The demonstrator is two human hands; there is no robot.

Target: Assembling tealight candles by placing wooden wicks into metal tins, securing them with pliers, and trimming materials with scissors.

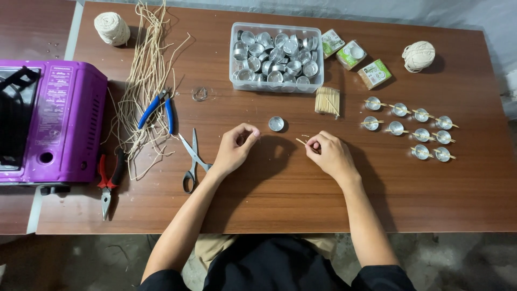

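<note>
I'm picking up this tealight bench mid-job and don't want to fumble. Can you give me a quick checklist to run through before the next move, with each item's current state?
1. Empty cup within reach, upright between the hands: ok.
2. Stick in right hand, pinched at the fingertips: ok.
3. Wick in left hand: cannot tell, the grip is closed but too small to see.
4. Spare sticks bundled beside the tub of cups: ok.
5. Scissors close to the left wrist, blades open: not ok.
6. Finished cups set in rows at the right, apart from the hands: ok.
</note>
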